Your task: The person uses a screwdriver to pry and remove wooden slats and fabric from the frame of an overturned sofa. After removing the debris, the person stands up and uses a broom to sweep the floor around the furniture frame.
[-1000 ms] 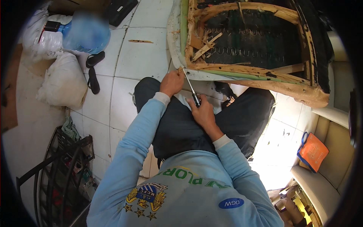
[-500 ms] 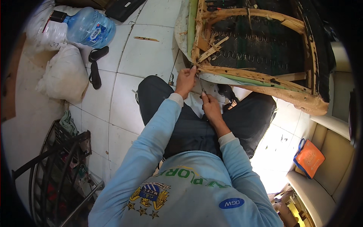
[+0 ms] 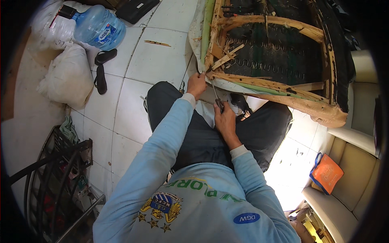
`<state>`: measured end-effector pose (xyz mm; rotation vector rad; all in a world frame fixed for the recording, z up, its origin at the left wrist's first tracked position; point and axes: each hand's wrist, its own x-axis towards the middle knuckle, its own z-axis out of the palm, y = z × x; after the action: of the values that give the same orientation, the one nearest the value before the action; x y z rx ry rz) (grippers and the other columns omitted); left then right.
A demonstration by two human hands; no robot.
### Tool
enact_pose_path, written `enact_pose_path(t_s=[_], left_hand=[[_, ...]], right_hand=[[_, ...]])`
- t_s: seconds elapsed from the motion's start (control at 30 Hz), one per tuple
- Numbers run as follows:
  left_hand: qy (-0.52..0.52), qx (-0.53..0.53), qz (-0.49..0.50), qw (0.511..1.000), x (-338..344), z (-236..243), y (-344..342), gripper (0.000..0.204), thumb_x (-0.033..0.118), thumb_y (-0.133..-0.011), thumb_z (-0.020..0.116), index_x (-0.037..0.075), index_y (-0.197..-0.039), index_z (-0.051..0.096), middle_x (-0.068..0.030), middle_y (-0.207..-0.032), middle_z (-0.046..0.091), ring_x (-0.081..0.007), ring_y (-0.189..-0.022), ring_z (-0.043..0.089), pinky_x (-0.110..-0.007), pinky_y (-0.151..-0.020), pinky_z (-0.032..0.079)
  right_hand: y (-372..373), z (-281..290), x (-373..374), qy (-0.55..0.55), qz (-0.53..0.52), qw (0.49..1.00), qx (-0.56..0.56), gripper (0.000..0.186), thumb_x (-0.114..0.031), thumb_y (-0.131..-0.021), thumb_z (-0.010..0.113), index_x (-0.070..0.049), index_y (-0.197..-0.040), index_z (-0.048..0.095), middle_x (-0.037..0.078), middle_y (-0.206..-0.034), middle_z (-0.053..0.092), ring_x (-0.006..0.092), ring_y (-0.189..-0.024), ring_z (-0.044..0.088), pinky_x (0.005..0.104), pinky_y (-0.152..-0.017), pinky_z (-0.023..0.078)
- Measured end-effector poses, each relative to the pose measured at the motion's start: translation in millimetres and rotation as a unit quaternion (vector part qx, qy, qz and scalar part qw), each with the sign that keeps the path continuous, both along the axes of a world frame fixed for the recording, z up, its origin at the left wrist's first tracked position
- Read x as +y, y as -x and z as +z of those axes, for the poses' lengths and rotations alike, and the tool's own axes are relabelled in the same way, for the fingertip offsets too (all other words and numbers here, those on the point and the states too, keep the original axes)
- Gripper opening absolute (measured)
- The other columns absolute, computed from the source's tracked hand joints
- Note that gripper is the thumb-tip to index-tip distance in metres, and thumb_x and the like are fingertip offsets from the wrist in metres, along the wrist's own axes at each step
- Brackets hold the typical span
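Observation:
My right hand (image 3: pixel 225 121) is closed around the dark handle of a screwdriver (image 3: pixel 215 91). Its thin metal shaft points up to the near left corner of a wooden seat frame (image 3: pixel 259 81). At that same corner my left hand (image 3: pixel 197 86) is closed, its fingertips gripping the pale fabric cover (image 3: pixel 195 40) where it folds round the wood. The tool's tip meets the corner beside those fingers; exactly what it touches is too small to tell. Splintered wood strips (image 3: pixel 227 57) lie across the frame's corner, and zigzag springs (image 3: pixel 251 65) run over its dark backing.
Over the white tiled floor lie a wood splinter (image 3: pixel 157 43) and black sandals (image 3: pixel 101 79). At the left are a blue water jug (image 3: pixel 99 29), a white sack (image 3: pixel 69 77) and a black metal rack (image 3: pixel 52 170). An orange bag (image 3: pixel 327 173) rests on a beige seat (image 3: pixel 352 170).
My right hand and the screwdriver handle have shifted slightly down and left. My left hand stays at the frame's corner, a little lower. The whole view has tilted slightly.

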<state>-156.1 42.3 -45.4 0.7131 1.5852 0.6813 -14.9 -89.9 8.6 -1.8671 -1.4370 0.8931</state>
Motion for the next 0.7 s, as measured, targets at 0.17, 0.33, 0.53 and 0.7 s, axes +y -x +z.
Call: enact_pose_path(t_s=[0.17,0.33,0.53,0.7], left_hand=[[-0.093,0.110,-0.054,0.988,-10,-11,0,0.042,0.036,-0.108,0.050,-0.003,-0.107,0.064,-0.0201,-0.093,0.069,-0.0317,-0.085,0.067,-0.042,-0.073,0.054],[-0.194,0.196,-0.077,0.958,-19,-15,-6,0.042,0.031,-0.103,0.045,-0.007,-0.101,0.064,-0.0342,-0.105,0.066,-0.0540,-0.104,0.060,-0.056,-0.091,0.047],[-0.172,0.176,-0.063,0.967,-29,-2,-4,0.043,0.031,-0.103,0.044,-0.006,-0.098,0.066,-0.0346,-0.107,0.066,-0.0542,-0.105,0.060,-0.056,-0.090,0.047],[-0.169,0.185,-0.057,0.966,-32,-5,0,0.042,0.032,-0.103,0.044,-0.004,-0.098,0.065,-0.0328,-0.105,0.066,-0.0535,-0.103,0.060,-0.056,-0.090,0.047]], right_hand=[[4,16,7,0.125,0.022,0.986,-0.106,0.039,-0.033,-0.104,0.055,0.005,-0.101,0.066,0.036,-0.096,0.069,0.0548,-0.089,0.067,0.0571,-0.076,0.052],[-8,-16,21,0.310,-0.066,0.861,0.398,0.038,-0.040,-0.106,0.055,-0.003,-0.105,0.064,0.009,-0.070,0.058,0.0257,-0.060,0.057,0.0378,-0.047,0.041],[14,21,11,0.380,-0.153,0.552,0.726,0.033,-0.044,-0.108,0.052,-0.012,-0.103,0.057,-0.007,-0.061,0.033,0.0066,-0.045,0.028,0.0235,-0.037,0.019],[5,-14,-4,0.322,-0.063,0.806,0.493,0.039,-0.040,-0.105,0.056,-0.002,-0.102,0.062,0.011,-0.075,0.054,0.0267,-0.064,0.051,0.0396,-0.056,0.040]])
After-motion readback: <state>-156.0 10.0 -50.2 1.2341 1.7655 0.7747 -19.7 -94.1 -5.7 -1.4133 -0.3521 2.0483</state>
